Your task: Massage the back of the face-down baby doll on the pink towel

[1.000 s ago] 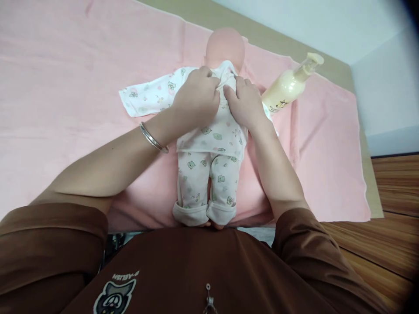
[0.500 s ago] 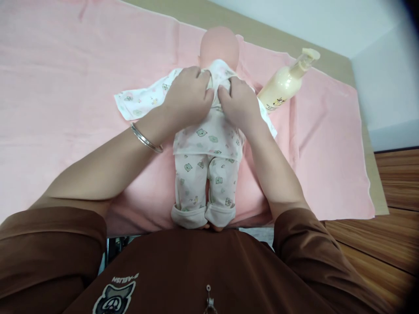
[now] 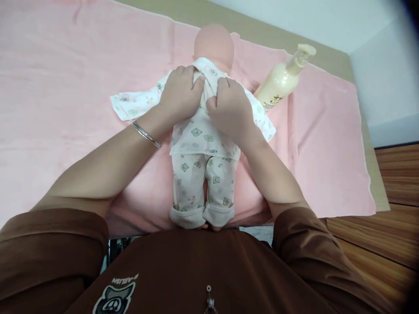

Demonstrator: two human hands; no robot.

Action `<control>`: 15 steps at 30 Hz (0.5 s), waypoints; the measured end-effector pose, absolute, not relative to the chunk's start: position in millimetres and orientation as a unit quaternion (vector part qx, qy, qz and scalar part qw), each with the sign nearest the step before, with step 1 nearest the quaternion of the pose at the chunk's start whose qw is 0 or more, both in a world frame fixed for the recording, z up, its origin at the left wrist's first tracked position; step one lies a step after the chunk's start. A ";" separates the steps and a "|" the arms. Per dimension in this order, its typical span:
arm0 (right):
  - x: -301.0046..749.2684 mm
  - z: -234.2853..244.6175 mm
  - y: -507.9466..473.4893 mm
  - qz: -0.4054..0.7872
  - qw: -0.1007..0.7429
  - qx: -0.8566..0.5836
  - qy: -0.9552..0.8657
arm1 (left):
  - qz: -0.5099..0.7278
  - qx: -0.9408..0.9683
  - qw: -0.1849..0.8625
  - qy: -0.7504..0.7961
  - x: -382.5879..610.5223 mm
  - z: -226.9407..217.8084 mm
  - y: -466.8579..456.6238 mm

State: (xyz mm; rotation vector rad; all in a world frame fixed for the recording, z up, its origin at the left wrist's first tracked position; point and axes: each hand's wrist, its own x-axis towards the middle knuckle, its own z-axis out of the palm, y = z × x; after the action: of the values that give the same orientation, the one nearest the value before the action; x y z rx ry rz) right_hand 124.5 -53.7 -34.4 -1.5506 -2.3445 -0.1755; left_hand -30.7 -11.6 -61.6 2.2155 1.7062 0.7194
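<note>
A baby doll (image 3: pixel 214 46) lies with its bald head away from me and its feet at the table's near edge. It wears a white printed shirt (image 3: pixel 196 133) and matching pants (image 3: pixel 188 174) with turned-up cuffs. My left hand (image 3: pixel 181 93) is closed on the shirt near the doll's shoulder, at the left of the chest. On the other side, my right hand (image 3: pixel 231 109) grips the shirt fabric with fingers curled. Between the two hands the cloth is bunched at the neckline. The shirt's sleeves spread out to both sides. My fingertips are hidden in the fabric.
A pink blanket (image 3: pixel 65 65) covers most of the table (image 3: pixel 262 32). Right of the doll, a pale yellow pump bottle (image 3: pixel 278 83) lies tilted on the blanket. A white wall stands behind, and wood-look boards (image 3: pixel 396 174) are at the right.
My right hand has shifted down and slightly left, drawing the shirt fabric. The neckline cloth lies differently between my hands. My left hand stays on the shirt.
</note>
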 end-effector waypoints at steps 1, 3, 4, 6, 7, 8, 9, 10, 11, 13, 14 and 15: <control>128.2 -36.3 -47.1 -0.044 0.166 -0.553 -0.815 | 0.248 0.767 0.101 0.584 -29.5 -60.5 -15.4; 136.9 -41.0 -31.7 0.003 0.164 -0.577 -0.800 | 0.242 0.781 0.054 0.573 -25.7 -54.8 -27.1; 141.0 -43.2 -24.4 0.030 0.160 -0.588 -0.792 | 0.234 0.790 0.026 0.566 -23.3 -50.7 -34.2; 147.3 -46.4 -14.1 0.075 0.155 -0.610 -0.774 | 0.209 0.811 -0.032 0.546 -18.5 -42.2 -48.3; 149.1 -46.9 -11.9 0.086 0.154 -0.616 -0.768 | 0.194 0.821 -0.058 0.533 -16.4 -38.6 -54.1; 149.9 -46.4 -11.9 0.088 0.156 -0.619 -0.764 | 0.183 0.828 -0.076 0.525 -14.9 -35.8 -58.3; 149.7 -44.9 -14.1 0.083 0.158 -0.619 -0.765 | 0.180 0.828 -0.079 0.525 -14.2 -34.1 -60.4; 148.7 -42.6 -18.1 0.073 0.156 -0.617 -0.768 | 0.185 0.825 -0.063 0.530 -14.3 -33.5 -60.2; 146.8 -39.6 -23.7 0.061 0.150 -0.610 -0.775 | 0.198 0.818 -0.040 0.538 -15.3 -33.9 -57.7; 141.1 -32.8 -37.5 0.041 0.133 -0.588 -0.797 | 0.229 0.800 0.011 0.554 -19.6 -36.9 -47.2; 137.5 -29.9 -44.8 0.029 0.123 -0.576 -0.808 | 0.242 0.792 0.037 0.560 -22.5 -39.1 -40.3; 133.6 -27.7 -51.6 0.019 0.117 -0.567 -0.815 | 0.249 0.785 0.064 0.563 -25.5 -41.7 -33.1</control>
State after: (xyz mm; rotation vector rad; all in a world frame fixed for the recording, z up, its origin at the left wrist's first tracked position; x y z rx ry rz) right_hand 133.6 -51.6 -27.7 -1.6594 -2.3871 0.0547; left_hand -25.5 -33.1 -41.7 2.3713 1.7017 0.7536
